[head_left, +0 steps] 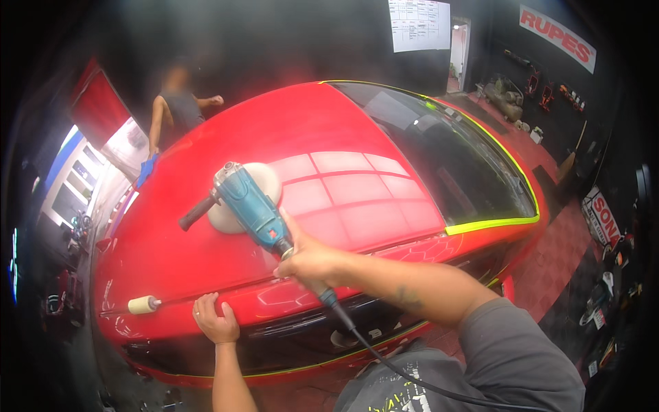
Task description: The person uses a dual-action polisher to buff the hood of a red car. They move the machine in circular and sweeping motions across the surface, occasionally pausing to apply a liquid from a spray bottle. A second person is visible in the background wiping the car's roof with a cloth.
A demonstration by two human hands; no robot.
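Observation:
My right hand (309,255) is wrapped round the rear handle of a teal rotary polisher (250,206). Its white round pad (266,180) lies against the red car roof (165,240), and the black side handle (197,213) juts out to the left with no hand on it. From the polisher's end a black cord (384,362) runs down past my right arm. My left hand (215,318) rests on the near roof edge, fingers stretched out and holding nothing. To its left, a cream bottle (142,305) with a pale cap lies on its side on the roof.
Yellow-green tape (491,224) borders the dark window glass (439,151) at the right. Across the car a person (182,110) holds a blue cloth (146,169) at its side. A compressor (504,99) and wall-hung tools (542,89) are at the far right.

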